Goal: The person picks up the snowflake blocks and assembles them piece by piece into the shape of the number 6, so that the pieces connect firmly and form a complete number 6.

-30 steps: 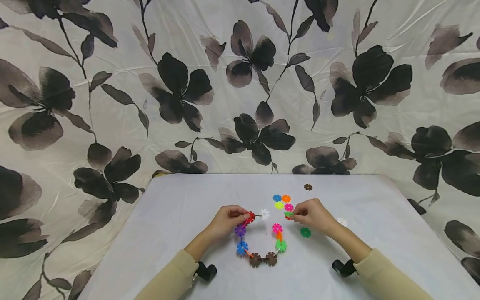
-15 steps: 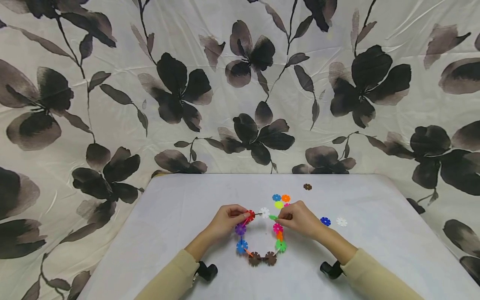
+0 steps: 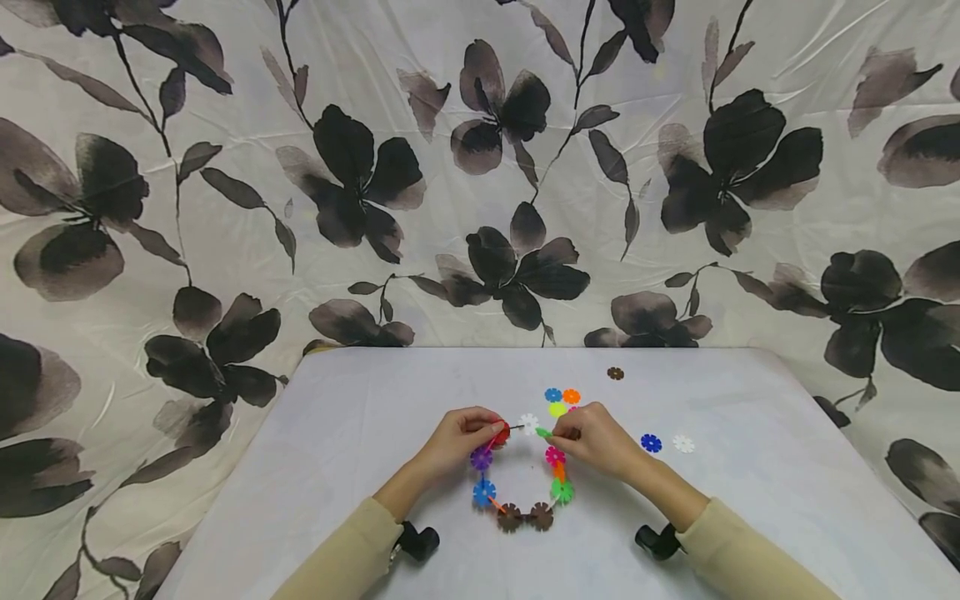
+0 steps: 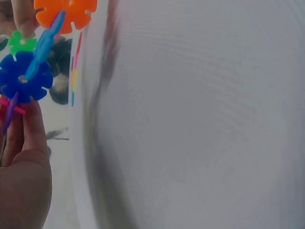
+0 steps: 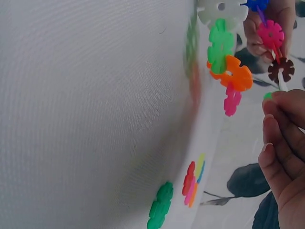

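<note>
In the head view, plastic snowflake discs joined into a chain lie in a ring on the table, with a purple disc (image 3: 481, 458), a blue disc (image 3: 484, 493), two brown discs (image 3: 510, 518) and a pink disc (image 3: 555, 456) among them. My left hand (image 3: 463, 437) pinches the red disc (image 3: 502, 433) at the chain's upper left; a dark piece links it to a white disc (image 3: 529, 424). A green disc (image 3: 543, 432) is pinched in my right hand (image 3: 596, 437), edge close to the white one; whether they touch I cannot tell. In the right wrist view, fingers hide most of this green disc (image 5: 268, 96).
Beyond my right hand lie loose discs: blue (image 3: 553, 395), orange (image 3: 572, 397), yellow (image 3: 557, 409) and a partly covered pink one. A brown disc (image 3: 615, 373) sits farther back. Dark blue (image 3: 651, 443) and white discs (image 3: 683, 443) lie right of my right wrist.
My right hand has carried the green disc leftward from beside the loose discs to the white disc. The left hand keeps its place on the red disc, which has turned slightly.
</note>
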{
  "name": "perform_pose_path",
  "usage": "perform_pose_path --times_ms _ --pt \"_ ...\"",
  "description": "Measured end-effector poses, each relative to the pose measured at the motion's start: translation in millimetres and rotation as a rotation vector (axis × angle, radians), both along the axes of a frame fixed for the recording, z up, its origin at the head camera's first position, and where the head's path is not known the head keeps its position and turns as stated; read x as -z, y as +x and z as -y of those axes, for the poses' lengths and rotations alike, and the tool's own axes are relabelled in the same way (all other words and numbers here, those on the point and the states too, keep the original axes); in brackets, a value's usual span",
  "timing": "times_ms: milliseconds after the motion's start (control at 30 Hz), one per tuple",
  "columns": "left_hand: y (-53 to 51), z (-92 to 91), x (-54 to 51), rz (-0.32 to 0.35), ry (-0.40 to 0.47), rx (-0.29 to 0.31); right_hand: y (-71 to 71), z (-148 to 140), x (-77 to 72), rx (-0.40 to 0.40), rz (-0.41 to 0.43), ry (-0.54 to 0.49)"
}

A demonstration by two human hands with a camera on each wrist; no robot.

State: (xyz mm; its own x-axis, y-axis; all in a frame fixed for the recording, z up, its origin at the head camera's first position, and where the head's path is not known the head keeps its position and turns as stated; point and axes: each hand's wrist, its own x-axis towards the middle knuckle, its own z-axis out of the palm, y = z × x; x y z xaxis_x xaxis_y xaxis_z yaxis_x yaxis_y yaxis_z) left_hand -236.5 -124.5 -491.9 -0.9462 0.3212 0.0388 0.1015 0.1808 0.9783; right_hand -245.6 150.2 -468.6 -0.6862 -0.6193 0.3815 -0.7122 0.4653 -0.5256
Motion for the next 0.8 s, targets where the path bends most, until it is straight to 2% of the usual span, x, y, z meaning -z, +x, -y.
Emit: perform_pose_path --times_ms 167,333,567,800 --pt "-1.6 -6.2 0.1 0.01 0.028 0.005 -0.2 3.0 -1.5 -0.006 -0.049 0.007" --pt "-2.2 -11.7 -0.1 0.039 0.025 0.014 0.7 4.7 -1.7 0.006 -0.053 0.021" --pt "-3.0 -19.6 -1.8 0.037 0.015 0.03 3.4 6.7 -2.2 0.013 -0.066 0.031" --pt "-5.3 -25.8 -1.5 0.068 0.043 -0.001 5.2 8.7 -2.3 0.005 -0.124 0.041"
